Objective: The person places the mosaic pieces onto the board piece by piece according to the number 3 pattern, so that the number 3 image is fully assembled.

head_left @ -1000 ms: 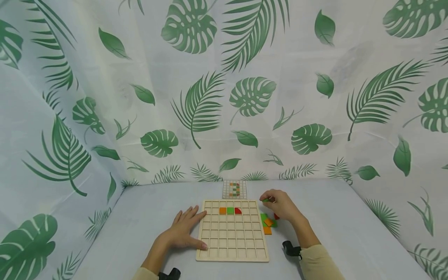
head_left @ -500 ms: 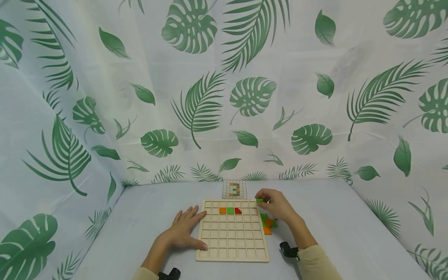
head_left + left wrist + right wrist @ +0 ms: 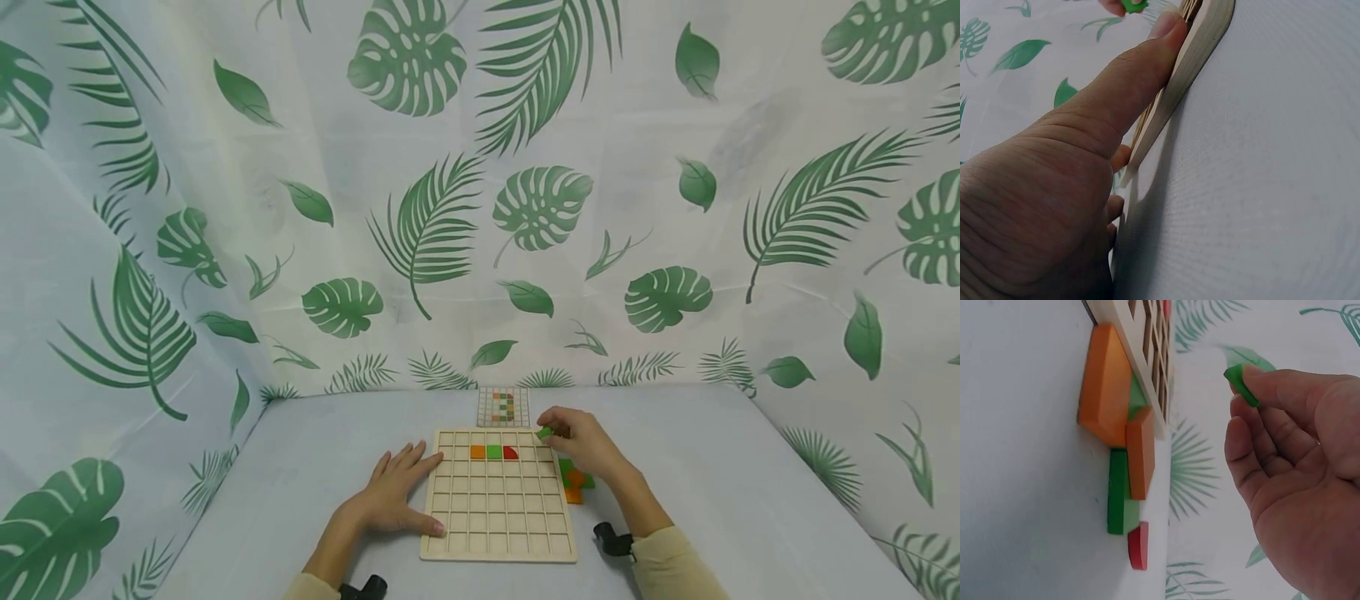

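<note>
A wooden grid board [image 3: 497, 523] lies on the table, with an orange tile [image 3: 477, 452], a green tile [image 3: 493, 452] and a red quarter-round tile [image 3: 511, 452] side by side in an upper row. My left hand [image 3: 392, 493] rests flat at the board's left edge, fingers spread and thumb over the rim. Above the board's upper right corner, my right hand [image 3: 585, 443] pinches a small green tile [image 3: 1242, 384] between thumb and fingers. The right wrist view shows this tile held up off the table, tilted.
Beside the board's right edge lies a loose pile with orange tiles [image 3: 1105, 387], a green tile [image 3: 1117, 494] and a red tile [image 3: 1139, 546]. A printed pattern card [image 3: 503, 407] lies behind the board. Leaf-print cloth [image 3: 420, 358] hangs around the table.
My right hand has moved left with the green tile, from beyond the board's right side to over its upper right corner. The left hand has stayed in place.
</note>
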The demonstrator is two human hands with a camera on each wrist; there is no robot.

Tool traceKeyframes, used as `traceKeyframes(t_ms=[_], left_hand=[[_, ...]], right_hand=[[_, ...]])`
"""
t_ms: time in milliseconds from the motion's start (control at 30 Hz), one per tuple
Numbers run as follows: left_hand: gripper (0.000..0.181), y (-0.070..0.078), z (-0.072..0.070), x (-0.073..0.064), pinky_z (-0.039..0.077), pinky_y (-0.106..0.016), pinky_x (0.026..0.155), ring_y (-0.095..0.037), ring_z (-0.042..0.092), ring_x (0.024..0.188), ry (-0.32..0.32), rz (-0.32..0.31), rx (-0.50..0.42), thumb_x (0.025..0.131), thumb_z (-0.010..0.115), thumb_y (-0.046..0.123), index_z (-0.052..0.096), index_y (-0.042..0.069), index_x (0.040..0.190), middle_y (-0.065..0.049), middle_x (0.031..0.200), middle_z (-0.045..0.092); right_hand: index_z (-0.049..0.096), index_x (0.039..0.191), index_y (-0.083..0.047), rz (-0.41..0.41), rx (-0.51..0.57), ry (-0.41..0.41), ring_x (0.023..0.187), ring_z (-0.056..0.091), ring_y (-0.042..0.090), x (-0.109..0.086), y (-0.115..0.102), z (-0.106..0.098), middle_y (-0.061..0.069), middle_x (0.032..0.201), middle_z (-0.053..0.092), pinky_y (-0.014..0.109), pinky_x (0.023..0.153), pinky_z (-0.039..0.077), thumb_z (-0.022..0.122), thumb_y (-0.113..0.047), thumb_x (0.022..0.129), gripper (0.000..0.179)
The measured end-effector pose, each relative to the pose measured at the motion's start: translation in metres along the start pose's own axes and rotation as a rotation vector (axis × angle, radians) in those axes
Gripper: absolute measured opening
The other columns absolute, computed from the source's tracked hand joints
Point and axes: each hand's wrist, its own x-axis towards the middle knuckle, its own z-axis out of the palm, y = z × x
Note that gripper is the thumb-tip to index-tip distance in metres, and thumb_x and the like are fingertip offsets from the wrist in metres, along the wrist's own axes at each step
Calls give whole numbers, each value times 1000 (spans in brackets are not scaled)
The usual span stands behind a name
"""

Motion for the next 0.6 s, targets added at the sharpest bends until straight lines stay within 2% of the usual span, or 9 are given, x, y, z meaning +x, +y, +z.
traceKeyframes(t_ms=[167,333,467,600], left_hand=[[119,0,0,0,-1,-66,129,-37,10,163,1,0,-1,65,82,78,38,28,162,-12,175,19],[119,1,0,0,0,-66,129,-37,10,163,3,1,-5,64,83,78,38,27,162,-12,175,19],[119,1,1,0,0,-66,129,-37,10,163,5,-1,-1,64,83,78,38,27,162,-12,175,19],[119,1,1,0,0,-66,129,-37,10,163,8,1,3,64,82,79,38,27,162,-12,175,19]], right_hand=[[75,111,-7,-33,29,-30,86,61,15,2,-4,7,0,103,74,25,74,54,74,-4,94,17],[77,113,-7,-87,23,-40,86,60,15,1,-6,13,1,106,74,24,74,54,73,-3,95,19],[76,117,-6,-105,31,-49,91,64,13,1,-7,16,2,109,75,24,79,57,73,-3,95,23],[72,117,-4,-120,55,-73,90,65,13,2,-10,19,3,105,74,24,78,58,73,-2,95,22]])
